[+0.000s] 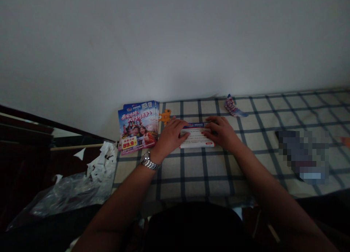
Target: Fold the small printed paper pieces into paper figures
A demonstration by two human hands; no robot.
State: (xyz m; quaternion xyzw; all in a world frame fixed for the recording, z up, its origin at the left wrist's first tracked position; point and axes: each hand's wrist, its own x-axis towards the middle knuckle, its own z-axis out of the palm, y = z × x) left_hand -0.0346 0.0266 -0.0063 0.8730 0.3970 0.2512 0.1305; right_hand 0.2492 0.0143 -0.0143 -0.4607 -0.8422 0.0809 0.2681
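A folded white leaflet [196, 138] with a blue and red top strip lies on the checked cloth [191, 172]. My left hand [171, 135], with a metal watch [149, 161] on the wrist, presses flat on the leaflet's left end, fingers stretched out. My right hand [222, 132] rests on its right end, fingers bent down onto the paper. To the left lies a stack of colourful flyers [139, 126] showing "89.9".
A small orange figure [165, 116] sits by the stack near the white wall. A folded paper piece [232, 107] lies at the back. A pixelated dark object [303, 153] is at right. Clear plastic wrap and torn paper [82, 179] hang off the left edge.
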